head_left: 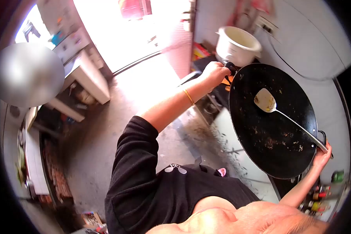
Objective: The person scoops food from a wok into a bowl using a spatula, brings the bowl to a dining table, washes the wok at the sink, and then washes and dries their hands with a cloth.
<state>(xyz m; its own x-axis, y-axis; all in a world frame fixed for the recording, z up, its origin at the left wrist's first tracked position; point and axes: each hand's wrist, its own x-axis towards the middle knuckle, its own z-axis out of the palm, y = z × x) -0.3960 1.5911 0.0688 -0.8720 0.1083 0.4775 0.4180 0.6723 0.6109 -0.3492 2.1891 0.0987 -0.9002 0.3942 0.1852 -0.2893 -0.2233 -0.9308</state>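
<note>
A large black wok [261,144] is held up, with brown and pale food residue on its inner surface. My left hand [215,74], below a gold bangle [188,96], is closed on the wok's black handle [230,68] at the upper left of its rim. On the other side, my right hand [322,156] is closed around the end of a metal spatula [296,124], beside the wok's loop handle [322,137]. The spatula's wide blade lies over the inside of the wok, with food bits on it.
Behind the wok stands a white pot [238,46] near a wall socket [266,26]. Bottles [318,201] stand at the lower right. A bright doorway [132,35] is at the top, and a shelf unit [90,76] is on the left. A round blurred grey shape [27,74] covers the upper left.
</note>
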